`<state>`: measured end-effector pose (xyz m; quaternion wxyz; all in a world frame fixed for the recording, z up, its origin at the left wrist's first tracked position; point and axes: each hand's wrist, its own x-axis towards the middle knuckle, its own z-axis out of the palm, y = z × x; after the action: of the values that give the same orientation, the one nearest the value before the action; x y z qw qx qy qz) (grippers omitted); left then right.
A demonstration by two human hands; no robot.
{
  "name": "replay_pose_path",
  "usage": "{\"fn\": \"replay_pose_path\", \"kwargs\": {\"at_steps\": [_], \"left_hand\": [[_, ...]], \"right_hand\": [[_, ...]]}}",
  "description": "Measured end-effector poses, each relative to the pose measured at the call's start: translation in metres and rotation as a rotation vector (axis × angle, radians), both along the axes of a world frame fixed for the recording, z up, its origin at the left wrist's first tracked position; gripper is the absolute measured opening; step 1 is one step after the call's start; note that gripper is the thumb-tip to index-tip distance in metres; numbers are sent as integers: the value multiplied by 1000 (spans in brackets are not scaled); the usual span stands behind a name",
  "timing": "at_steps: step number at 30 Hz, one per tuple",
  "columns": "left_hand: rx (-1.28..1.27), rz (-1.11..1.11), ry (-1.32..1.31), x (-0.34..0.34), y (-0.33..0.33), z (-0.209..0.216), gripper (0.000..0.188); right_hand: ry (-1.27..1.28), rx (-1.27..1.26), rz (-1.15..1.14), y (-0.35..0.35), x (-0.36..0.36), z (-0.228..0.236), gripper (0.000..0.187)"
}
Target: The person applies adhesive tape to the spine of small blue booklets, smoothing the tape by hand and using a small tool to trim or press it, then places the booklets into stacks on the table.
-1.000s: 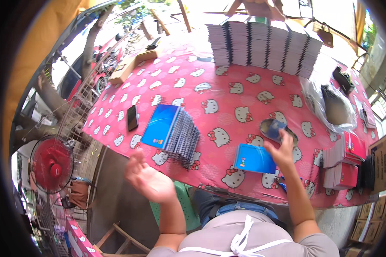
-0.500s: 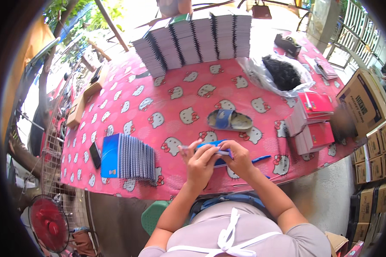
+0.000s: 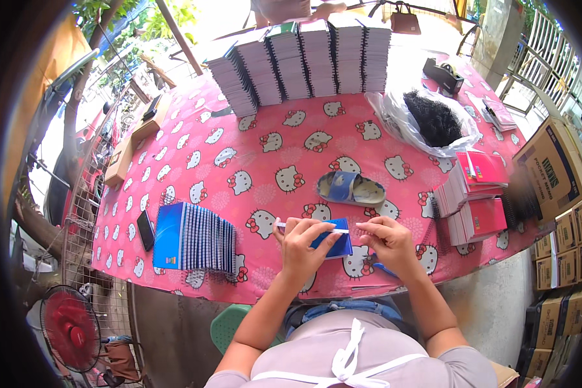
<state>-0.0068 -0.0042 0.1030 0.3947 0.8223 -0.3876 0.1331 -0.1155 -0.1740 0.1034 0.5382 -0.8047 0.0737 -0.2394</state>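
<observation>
My left hand (image 3: 302, 247) grips a small blue notebook (image 3: 340, 246) near the table's front edge, fingers along its pale upper edge. Just to the right, my right hand (image 3: 390, 246) is closed in a pinch, apart from the notebook. Whatever sits between those fingertips is too small to make out. Partly under my right hand lies a blue pen-like stick (image 3: 384, 268). A blue slipper (image 3: 350, 187) rests a little beyond both hands.
Blue spiral notebooks (image 3: 194, 238) stand stacked at left beside a phone (image 3: 145, 231). Tall notebook stacks (image 3: 317, 61) line the far side, with a person behind. At right are a bag of black wiry coils (image 3: 433, 119), red notebooks (image 3: 478, 216) and a carton (image 3: 549, 161).
My right hand has come off the blue notebook and moved right, toward the pen-like stick. My left hand keeps hold, and the notebook now lies lower and flatter. The view has shifted slightly.
</observation>
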Motion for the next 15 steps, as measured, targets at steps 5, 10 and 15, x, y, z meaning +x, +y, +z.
{"fn": "replay_pose_path", "kwargs": {"at_steps": [5,10,15], "left_hand": [[-63,-13,11,1,-2,-4,19],[-104,-15,21,0,-3,-4,20],[-70,44,62,-1,-2,-9,20]], "right_hand": [[-37,-166,57,-8,16,9,25],[94,-195,307,-22,27,9,20],[102,-368,150,-6,24,21,22]]}}
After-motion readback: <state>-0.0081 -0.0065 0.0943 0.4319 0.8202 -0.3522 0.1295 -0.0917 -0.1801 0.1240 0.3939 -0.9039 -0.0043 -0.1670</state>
